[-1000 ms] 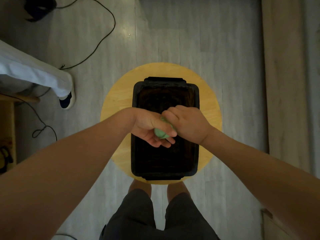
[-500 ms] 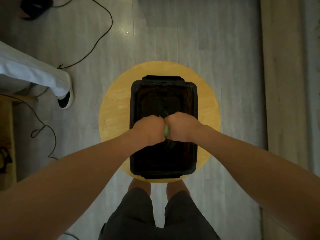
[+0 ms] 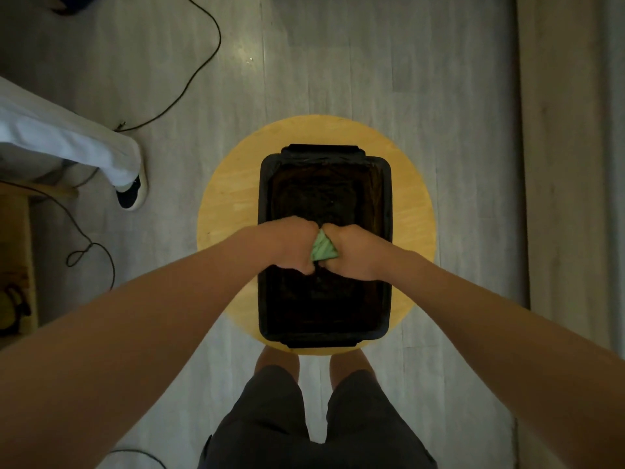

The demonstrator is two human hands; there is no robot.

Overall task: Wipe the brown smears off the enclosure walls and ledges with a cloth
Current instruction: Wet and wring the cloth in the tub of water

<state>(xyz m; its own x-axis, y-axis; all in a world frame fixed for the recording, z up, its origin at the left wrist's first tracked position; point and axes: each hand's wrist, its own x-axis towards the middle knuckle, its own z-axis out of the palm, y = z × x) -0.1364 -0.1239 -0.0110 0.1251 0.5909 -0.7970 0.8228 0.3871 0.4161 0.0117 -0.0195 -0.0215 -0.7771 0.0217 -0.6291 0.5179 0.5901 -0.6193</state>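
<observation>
Over the black enclosure (image 3: 387, 204): your left hand (image 3: 291, 247) and right hand (image 3: 356, 253) meet as fists.
Green cloth (image 3: 323, 249): bunched between them.
Grip: both curled, pinching it.

Pale green cloth (image 3: 324, 248) with faint darker stripes; black box (image 3: 387, 211), dark brownish inside; honey-yellow wood-grain table (image 3: 230, 198); grey streaked floor (image 3: 338, 62); dark grey shorts (image 3: 270, 428); white trousers (image 3: 67, 140); black cable (image 3: 218, 35).

Dim, warm indoor light. One small glint on the grey floor (image 3: 250, 57), past the far edge of the round table (image 3: 230, 204), is the only glare. The black bin (image 3: 386, 198) sinks into shadow inside. Forearms (image 3: 152, 333) stretch wide toward the lower corners.
</observation>
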